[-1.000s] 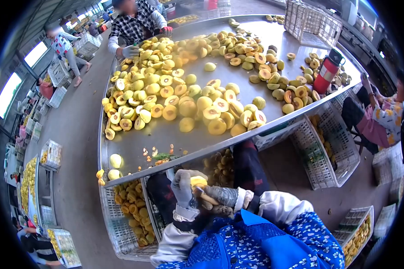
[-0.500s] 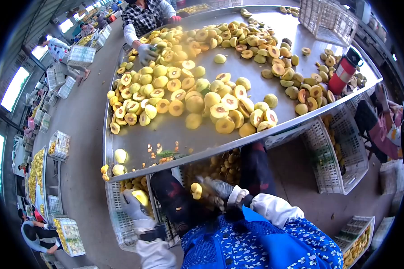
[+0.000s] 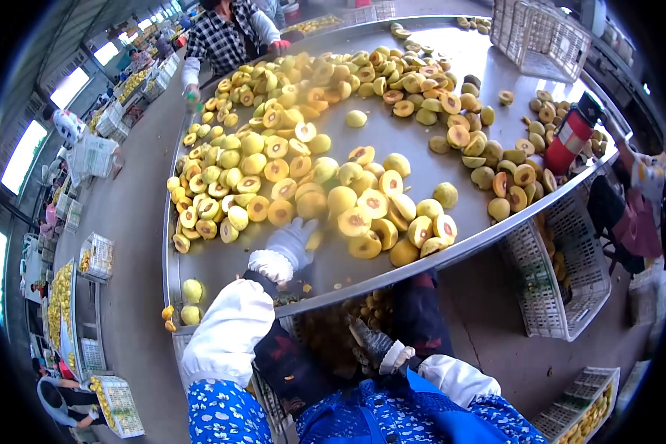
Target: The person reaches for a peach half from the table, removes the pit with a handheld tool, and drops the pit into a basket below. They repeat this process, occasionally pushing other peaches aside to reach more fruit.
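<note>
My left hand (image 3: 292, 244), in a pale glove, reaches over the near part of the metal table (image 3: 333, 285). Its fingers are stretched out and apart at the edge of a heap of halved yellow peaches (image 3: 281, 212), many showing brown pits or hollows. My right hand (image 3: 377, 345), in a dirty grey glove, is low in front of my lap, beyond the table's near edge. Its fingers look closed, but what they hold is too dark to make out. Below it, cut peach pieces (image 3: 377, 307) lie in shadow.
Two pale peaches (image 3: 192, 302) lie at the table's near left corner. A red flask (image 3: 570, 137) stands at the right. White crates (image 3: 562, 274) are below the right edge, and another crate (image 3: 540, 37) sits on the far corner. A co-worker (image 3: 226, 37) stands across the table.
My left hand has moved from the crate at lower left, where it held a yellow peach piece, up onto the table; that piece is gone from it. The co-worker's gloved hand has drawn back from the heap.
</note>
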Tool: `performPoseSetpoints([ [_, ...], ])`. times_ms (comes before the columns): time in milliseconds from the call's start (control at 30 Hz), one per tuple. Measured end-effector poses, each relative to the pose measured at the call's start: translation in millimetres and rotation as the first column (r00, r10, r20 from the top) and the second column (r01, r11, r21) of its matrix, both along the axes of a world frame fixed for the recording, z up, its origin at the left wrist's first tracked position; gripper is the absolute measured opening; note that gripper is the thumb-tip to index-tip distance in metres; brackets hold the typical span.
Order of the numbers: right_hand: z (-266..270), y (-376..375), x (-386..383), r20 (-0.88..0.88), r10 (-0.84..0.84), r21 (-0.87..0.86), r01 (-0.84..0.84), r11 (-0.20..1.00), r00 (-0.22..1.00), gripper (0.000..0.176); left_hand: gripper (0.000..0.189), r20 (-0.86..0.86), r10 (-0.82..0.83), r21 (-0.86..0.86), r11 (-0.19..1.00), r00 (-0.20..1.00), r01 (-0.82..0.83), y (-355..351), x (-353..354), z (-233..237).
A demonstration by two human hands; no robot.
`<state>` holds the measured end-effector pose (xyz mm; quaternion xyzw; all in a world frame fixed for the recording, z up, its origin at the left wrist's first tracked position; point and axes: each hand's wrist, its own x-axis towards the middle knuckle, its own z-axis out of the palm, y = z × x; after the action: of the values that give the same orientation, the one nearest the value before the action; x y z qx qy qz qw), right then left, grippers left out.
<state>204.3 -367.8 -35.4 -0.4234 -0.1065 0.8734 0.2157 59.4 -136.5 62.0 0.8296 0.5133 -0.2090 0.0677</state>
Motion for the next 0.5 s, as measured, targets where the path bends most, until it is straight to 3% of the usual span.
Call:
performPoseSetpoints([
  [33,-6.1,-1.6,3.2,-0.076,-0.011,-0.015,0.010,1.000,0.997,0.049,0.064,0.046,0.002,0.011,1.000,0.999,-0.003,-2.0,-7.5,-5.2],
  [100,-23.7,-4.6,1.8,-0.028,-0.047,0.225,0.053,0.973,0.998,0.042,0.063,0.223,0.068,0.004,0.997,0.972,-0.071,-16.6,-25.4,-1.7],
  [133,-36.5,-4.0,-1.4,0.083,-0.105,0.470,0.054,0.881,0.991,0.039,0.064,0.327,0.207,-0.098,0.978,0.922,-0.185,-21.7,-32.4,2.3],
  [200,-17.1,-4.8,-2.6,0.120,-0.189,0.620,0.075,0.781,0.975,0.034,0.061,0.699,0.155,-0.031,0.982,0.698,-0.188,-31.7,-69.0,-16.6],
  [233,27.2,-0.6,4.1,0.069,-0.194,0.547,0.126,0.828,0.979,0.033,0.052,0.756,0.613,-0.571,0.789,0.231,-0.227,-47.1,-71.4,-2.2],
  [267,53.4,4.3,8.0,0.020,-0.202,0.467,0.169,0.868,0.979,0.032,0.044,0.721,0.691,-0.693,0.720,-0.051,-0.039,-57.6,-82.0,-7.0],
  [333,61.9,8.2,0.3,-0.044,-0.292,0.622,0.255,0.741,0.955,0.030,0.045,0.634,0.631,-0.663,0.741,-0.447,0.105,-106.4,-66.5,10.9],
  [400,62.5,13.5,-6.8,0.165,-0.385,0.884,0.037,0.467,0.908,0.029,0.048,0.658,0.581,-0.671,0.741,-0.479,-0.022,-133.4,-58.9,5.0],
  [467,71.8,18.5,-10.6,0.372,-0.372,0.902,-0.238,0.359,0.850,0.037,0.054,0.622,0.579,-0.719,0.689,-0.527,-0.092,-155.0,-53.7,-1.6],
  [500,76.6,20.0,-12.4,0.471,-0.376,0.877,-0.375,0.301,0.798,0.042,0.055,0.575,0.549,-0.745,0.657,-0.607,-0.111,-162.1,-49.0,-8.9],
])
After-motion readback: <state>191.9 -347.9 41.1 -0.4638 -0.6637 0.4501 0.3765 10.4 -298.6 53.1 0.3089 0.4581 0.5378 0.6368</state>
